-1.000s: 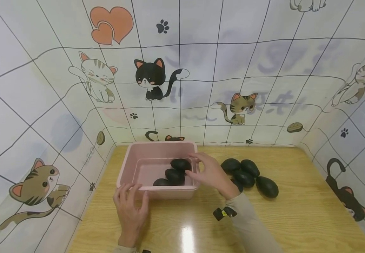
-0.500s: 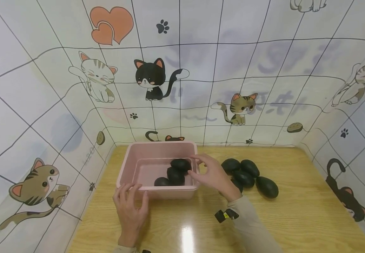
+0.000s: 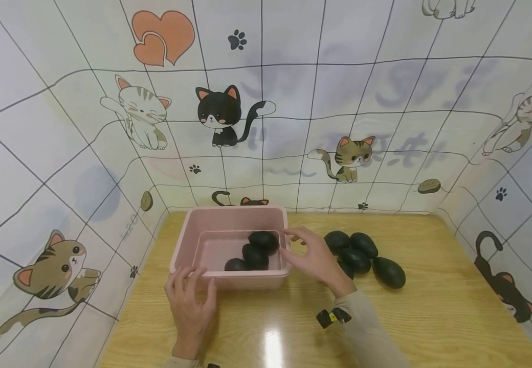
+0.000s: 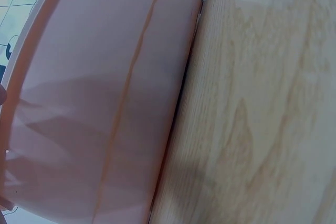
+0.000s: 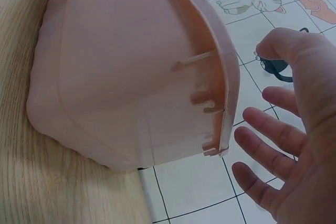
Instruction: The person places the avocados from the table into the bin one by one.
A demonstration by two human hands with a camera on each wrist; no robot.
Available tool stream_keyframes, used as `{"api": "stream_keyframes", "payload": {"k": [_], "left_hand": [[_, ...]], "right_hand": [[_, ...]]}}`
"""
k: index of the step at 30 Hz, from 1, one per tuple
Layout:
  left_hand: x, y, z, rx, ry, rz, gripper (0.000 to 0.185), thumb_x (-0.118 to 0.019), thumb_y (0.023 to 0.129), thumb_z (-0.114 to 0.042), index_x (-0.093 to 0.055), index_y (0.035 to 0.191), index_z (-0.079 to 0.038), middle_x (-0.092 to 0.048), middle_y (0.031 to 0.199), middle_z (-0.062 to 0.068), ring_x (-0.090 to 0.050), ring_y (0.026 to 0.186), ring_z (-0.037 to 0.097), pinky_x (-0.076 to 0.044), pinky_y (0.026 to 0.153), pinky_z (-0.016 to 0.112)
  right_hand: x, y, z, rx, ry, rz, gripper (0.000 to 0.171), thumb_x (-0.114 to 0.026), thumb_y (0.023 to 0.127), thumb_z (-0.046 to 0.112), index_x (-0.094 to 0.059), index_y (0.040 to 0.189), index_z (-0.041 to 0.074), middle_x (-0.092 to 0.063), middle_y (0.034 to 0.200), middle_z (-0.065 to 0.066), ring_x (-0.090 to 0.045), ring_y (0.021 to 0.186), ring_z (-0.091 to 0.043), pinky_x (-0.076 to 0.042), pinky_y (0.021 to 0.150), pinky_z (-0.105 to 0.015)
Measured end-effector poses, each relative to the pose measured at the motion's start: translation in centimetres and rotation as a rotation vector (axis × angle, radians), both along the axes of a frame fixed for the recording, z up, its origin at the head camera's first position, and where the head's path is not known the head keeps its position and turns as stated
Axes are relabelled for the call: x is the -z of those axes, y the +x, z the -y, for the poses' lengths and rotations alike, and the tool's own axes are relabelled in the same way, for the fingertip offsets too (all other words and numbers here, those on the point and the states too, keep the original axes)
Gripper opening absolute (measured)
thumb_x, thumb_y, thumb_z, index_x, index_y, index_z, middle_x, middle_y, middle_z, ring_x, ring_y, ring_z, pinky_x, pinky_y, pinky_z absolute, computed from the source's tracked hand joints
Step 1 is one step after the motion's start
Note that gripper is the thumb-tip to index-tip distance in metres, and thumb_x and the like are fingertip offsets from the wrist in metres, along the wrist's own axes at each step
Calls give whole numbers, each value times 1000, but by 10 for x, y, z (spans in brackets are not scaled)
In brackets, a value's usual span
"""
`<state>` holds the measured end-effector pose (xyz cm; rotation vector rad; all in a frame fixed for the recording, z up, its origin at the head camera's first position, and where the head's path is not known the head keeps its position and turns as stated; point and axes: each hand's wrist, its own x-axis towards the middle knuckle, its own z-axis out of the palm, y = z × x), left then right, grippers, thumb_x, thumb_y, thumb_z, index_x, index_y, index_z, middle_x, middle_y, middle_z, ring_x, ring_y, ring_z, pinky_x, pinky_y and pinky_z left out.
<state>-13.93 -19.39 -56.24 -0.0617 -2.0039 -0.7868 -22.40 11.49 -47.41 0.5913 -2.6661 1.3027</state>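
Since a second ago the right hand [image 3: 314, 258] has drawn back from over the tub to just outside its right rim, empty, fingers spread and relaxed; one of the avocados inside has settled a little, and the left hand [image 3: 191, 301] has not shifted.

Nearest the person, the left hand lies on the light wooden tabletop [image 3: 431, 317] with straight fingers touching the near wall of the pink rectangular plastic tub [image 3: 229, 278], gripping nothing. The left wrist view shows that wall [image 4: 105, 103] standing flush on the wood. A black clip with a yellow tag [image 3: 333, 317] sits on the right sleeve.

The tub's long axis runs left to right, open side up, and its far rim lies close to the cat-patterned back wall [image 3: 293, 128]. Three dark green oval avocados [image 3: 254, 254] lie in its right half, bunched together. In the right wrist view the fingers [image 5: 268, 150] hover just beside the tub's rim [image 5: 226, 77], apart from it.

Right of the hand, a cluster of loose dark avocados [image 3: 362, 253] rests on the table, the largest [image 3: 389, 272] pointing toward the near right. Bare wood stretches from there to the right edge and along the near side.
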Motion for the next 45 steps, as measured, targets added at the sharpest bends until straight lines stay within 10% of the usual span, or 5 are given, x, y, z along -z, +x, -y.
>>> {"api": "stream_keyframes", "payload": {"k": [21, 45], "left_hand": [[0, 0, 0, -3, -12, -12, 30, -74, 84, -26, -76, 108, -8, -69, 115, 21, -52, 121, 46, -31, 112, 54], [-1, 2, -1, -3, 3, 10, 30, -74, 84, -26, -75, 109, -9, -68, 118, 17, -51, 122, 45, -30, 115, 57]], "right_hand": [[32, 14, -18, 48, -46, -20, 35, -57, 110, 35, -70, 138, 19, -72, 136, 0, -67, 115, -22, -55, 95, -54], [45, 16, -27, 55, -43, -15, 36, -71, 102, 23, -71, 136, 13, -74, 133, -7, -71, 114, -29, -57, 97, -58]]}}
